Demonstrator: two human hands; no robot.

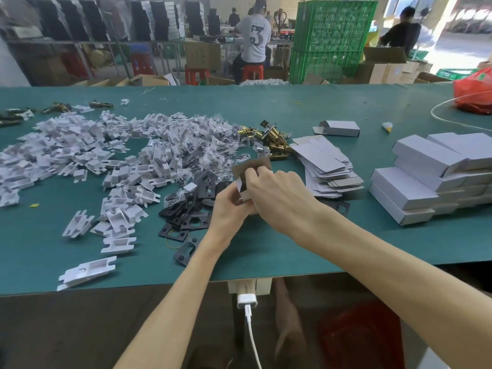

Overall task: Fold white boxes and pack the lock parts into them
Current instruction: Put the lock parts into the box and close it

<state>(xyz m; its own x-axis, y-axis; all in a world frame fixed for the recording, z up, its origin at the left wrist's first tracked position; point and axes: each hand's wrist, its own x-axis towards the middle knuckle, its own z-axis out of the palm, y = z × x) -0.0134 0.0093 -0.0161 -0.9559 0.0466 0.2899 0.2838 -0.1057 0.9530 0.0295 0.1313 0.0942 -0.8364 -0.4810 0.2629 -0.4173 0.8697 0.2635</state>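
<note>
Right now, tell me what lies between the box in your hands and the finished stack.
The pile of flat box blanks lies between the held box and the finished boxes; it is low, so lifting over should clear it.

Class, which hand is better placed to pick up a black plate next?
Probably the left hand: the black plates lie just to its side, while the right hand would reach across the box.
</note>
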